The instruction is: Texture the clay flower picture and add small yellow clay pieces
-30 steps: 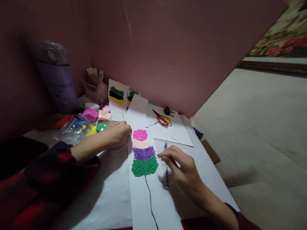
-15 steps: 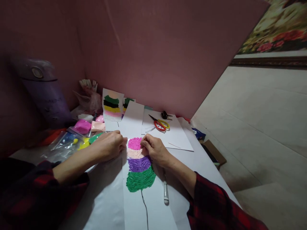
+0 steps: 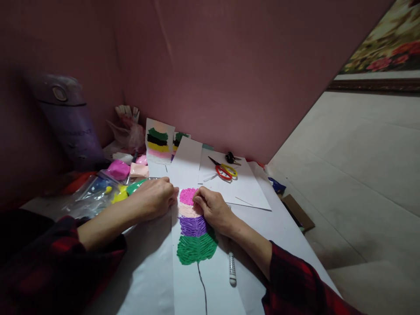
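A long white paper [image 3: 187, 288] lies before me, bearing a leaf shape of textured clay in pink, peach, purple and green bands [image 3: 197, 247], with a dark drawn stem below. My right hand [image 3: 215, 210] rests over the right edge of the pink and peach bands, thumb and fingers pinched together. What it pinches, if anything, is too small to make out. My left hand [image 3: 159, 197] is closed just left of the pink band; its fingertips hide whatever they hold. Beside the paper on the right lies a marker pen [image 3: 232, 269], partly under my right forearm.
Red-and-yellow scissors [image 3: 224, 172] and keys [image 3: 231, 158] lie on white sheets [image 3: 252, 192] at the back. A painted card [image 3: 159, 142] leans on the wall. Left are clay packets [image 3: 118, 169], plastic bags [image 3: 88, 201] and a purple bottle [image 3: 70, 127].
The whole view has shifted slightly, so things appear a little farther right. Both hands keep nearly the same places and closed poses beside the pink band.
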The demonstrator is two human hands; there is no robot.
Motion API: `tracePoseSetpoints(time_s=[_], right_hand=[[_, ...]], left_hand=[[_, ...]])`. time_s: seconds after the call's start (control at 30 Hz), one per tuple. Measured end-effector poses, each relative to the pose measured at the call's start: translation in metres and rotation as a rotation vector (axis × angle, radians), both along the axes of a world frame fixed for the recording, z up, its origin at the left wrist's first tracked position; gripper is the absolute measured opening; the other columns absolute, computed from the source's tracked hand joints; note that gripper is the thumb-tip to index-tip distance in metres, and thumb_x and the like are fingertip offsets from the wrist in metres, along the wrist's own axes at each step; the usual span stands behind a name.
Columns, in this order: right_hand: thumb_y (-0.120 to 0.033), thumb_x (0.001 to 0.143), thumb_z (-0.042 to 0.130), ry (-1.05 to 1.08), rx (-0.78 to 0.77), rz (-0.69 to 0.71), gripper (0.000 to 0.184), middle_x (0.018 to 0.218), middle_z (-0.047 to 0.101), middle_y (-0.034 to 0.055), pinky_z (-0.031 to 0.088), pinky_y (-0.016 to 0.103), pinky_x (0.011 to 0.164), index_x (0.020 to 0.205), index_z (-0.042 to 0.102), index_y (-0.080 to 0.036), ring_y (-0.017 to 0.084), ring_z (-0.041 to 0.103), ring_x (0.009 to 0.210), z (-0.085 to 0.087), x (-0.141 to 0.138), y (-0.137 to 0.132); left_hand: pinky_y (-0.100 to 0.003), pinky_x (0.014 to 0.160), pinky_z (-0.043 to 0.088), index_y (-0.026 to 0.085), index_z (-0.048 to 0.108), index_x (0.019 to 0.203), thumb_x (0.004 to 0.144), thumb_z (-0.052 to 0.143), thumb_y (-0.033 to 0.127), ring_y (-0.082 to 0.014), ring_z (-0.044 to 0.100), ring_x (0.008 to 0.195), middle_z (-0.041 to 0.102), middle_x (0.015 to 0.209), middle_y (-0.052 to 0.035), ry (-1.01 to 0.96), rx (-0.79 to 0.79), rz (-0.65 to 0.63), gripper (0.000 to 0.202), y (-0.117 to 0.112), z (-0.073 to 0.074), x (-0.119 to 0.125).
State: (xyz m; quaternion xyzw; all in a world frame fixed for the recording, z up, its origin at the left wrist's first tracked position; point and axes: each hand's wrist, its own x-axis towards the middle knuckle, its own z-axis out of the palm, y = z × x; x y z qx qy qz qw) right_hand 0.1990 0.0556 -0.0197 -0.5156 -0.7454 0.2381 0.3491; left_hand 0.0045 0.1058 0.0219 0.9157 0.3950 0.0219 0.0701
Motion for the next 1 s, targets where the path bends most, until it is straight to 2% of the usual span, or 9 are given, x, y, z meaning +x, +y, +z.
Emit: tracePoseSetpoints(time_s=[0.1, 0.57, 1.0], right_hand=[[-0.011, 0.091, 0.047, -0.004, 0.005, -0.012, 0.018, 0.066, 0.059, -0.0016, 0.041, 0.027, 0.061, 0.076, 0.052, -0.020, 0.014, 0.055, 0.060, -0.0008, -0.0006, 0.0004], [-0.011, 0.090, 0.048, 0.001, 0.025, -0.061, 0.019, 0.065, 0.062, -0.0011, 0.042, 0.025, 0.062, 0.075, 0.054, -0.020, 0.013, 0.058, 0.060, -0.0052, -0.0034, 0.0054], [-0.014, 0.091, 0.047, 0.050, 0.036, -0.085, 0.018, 0.065, 0.063, 0.0002, 0.045, 0.026, 0.060, 0.076, 0.055, -0.020, 0.014, 0.059, 0.060, -0.0090, -0.0048, 0.0066]], left_hand=[[-0.030, 0.065, 0.037, 0.017, 0.070, 0.076, 0.090, 0.039, 0.024, -0.0155, 0.054, 0.065, 0.061, 0.085, -0.0102, 0.077, 0.000, 0.037, 0.034, -0.0020, 0.0028, 0.0012], [-0.031, 0.060, 0.032, 0.018, 0.070, 0.075, 0.088, 0.040, 0.022, -0.0183, 0.056, 0.067, 0.063, 0.088, -0.0121, 0.087, 0.010, 0.052, 0.033, -0.0045, 0.0044, 0.0019], [-0.031, 0.065, 0.039, 0.017, 0.072, 0.078, 0.088, 0.042, 0.021, -0.0188, 0.059, 0.071, 0.064, 0.090, -0.0130, 0.092, -0.002, 0.053, 0.032, -0.0070, 0.0095, 0.0025]])
